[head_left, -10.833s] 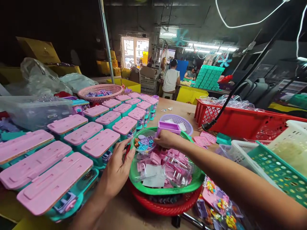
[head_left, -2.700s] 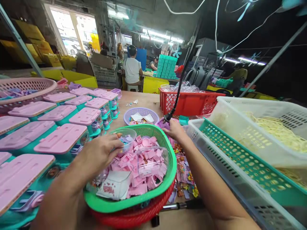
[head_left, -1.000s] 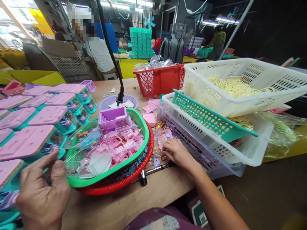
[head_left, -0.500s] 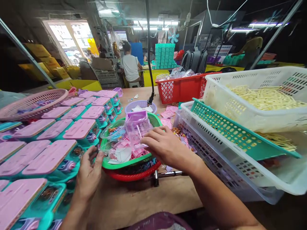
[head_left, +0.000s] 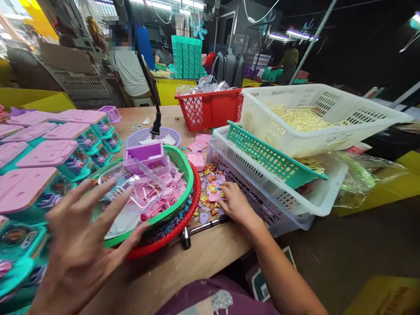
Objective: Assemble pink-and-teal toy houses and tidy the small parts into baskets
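My left hand (head_left: 83,245) hovers open, fingers spread, over the near rim of the green basket (head_left: 184,168), holding nothing. That basket holds pink plastic pieces, a clear tray (head_left: 138,186) and a purple box (head_left: 144,154), and sits in a red basket (head_left: 193,197). My right hand (head_left: 236,204) rests on the table to the right of the baskets, its fingertips on a pile of small colourful toy parts (head_left: 210,192). Whether those fingers pinch a piece is hidden.
Rows of pink-lidded teal toy cases (head_left: 49,153) fill the left. Stacked white and teal crates (head_left: 278,157) with yellow parts stand at the right, a red crate (head_left: 210,109) behind. A hammer (head_left: 197,229) lies by the table edge. Other people work at the back.
My right hand left the green basket and dropped onto the small parts to its right. My left hand lifted off the basket's left rim and spread open. The view swung right.
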Action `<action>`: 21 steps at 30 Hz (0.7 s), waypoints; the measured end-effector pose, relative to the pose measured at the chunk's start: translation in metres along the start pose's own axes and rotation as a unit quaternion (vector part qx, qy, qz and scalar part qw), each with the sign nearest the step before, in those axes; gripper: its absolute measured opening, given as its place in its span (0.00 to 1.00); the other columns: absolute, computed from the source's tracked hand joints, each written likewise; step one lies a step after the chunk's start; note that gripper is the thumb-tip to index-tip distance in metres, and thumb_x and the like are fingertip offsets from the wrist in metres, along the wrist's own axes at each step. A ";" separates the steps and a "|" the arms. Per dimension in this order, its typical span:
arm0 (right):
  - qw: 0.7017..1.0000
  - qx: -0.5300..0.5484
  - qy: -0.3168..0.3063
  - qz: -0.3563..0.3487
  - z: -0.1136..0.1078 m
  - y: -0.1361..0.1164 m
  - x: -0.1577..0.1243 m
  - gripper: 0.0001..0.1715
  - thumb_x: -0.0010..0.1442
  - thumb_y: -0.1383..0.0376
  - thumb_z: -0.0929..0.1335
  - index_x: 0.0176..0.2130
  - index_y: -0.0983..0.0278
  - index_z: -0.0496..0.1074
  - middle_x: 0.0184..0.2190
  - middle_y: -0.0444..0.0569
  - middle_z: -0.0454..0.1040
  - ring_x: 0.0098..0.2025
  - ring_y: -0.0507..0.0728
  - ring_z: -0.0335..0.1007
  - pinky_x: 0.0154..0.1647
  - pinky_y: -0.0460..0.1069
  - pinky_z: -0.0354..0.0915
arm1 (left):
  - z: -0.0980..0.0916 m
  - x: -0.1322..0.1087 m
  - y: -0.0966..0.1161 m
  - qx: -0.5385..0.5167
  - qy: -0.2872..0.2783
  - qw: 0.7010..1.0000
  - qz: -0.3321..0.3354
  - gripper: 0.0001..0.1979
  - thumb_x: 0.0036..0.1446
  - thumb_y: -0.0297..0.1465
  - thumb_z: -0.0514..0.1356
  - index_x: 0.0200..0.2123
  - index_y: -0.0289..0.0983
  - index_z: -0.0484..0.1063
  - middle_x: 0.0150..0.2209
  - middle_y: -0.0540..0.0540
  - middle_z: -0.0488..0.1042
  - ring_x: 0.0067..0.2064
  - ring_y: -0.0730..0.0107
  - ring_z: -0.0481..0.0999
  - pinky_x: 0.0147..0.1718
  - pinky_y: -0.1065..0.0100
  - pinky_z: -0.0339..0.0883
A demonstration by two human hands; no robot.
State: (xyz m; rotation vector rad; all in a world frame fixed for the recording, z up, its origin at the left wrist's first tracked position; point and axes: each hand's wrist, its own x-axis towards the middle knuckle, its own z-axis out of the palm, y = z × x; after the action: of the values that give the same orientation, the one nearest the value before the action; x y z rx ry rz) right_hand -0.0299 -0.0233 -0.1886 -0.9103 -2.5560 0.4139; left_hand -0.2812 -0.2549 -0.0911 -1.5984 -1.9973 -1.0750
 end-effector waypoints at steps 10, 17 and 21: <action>1.000 0.017 0.020 0.013 0.020 -0.008 0.005 0.05 0.66 0.65 0.66 0.37 0.64 0.70 0.38 0.48 0.73 0.45 0.57 0.64 0.46 0.52 0.57 | 0.001 0.020 -0.026 0.077 0.013 0.996 0.030 0.11 0.56 0.43 0.60 0.34 0.43 0.75 0.43 0.45 0.78 0.53 0.49 0.73 0.58 0.46 0.61; 0.991 0.117 0.061 -0.009 0.013 -0.019 0.008 0.08 0.66 0.61 0.65 0.41 0.62 0.71 0.43 0.51 0.74 0.48 0.60 0.66 0.48 0.55 0.59 | 0.002 0.030 -0.016 0.062 -0.047 0.997 -0.015 0.20 0.54 0.51 0.57 0.40 0.45 0.77 0.49 0.41 0.76 0.54 0.46 0.70 0.57 0.47 0.59; 0.958 0.283 0.045 0.000 -0.008 -0.044 0.022 0.17 0.69 0.54 0.61 0.48 0.61 0.70 0.46 0.52 0.74 0.49 0.58 0.70 0.51 0.53 0.65 | -0.009 0.017 -0.012 0.060 0.048 0.996 -0.047 0.20 0.57 0.47 0.57 0.49 0.44 0.74 0.56 0.41 0.71 0.60 0.47 0.65 0.63 0.46 0.53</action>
State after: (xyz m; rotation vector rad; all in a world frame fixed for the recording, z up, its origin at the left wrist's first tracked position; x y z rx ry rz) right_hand -0.0652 -0.0409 -0.1587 -0.6898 -2.1622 1.0125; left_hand -0.2987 -0.2515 -0.0772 -1.3800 -2.0487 -1.0241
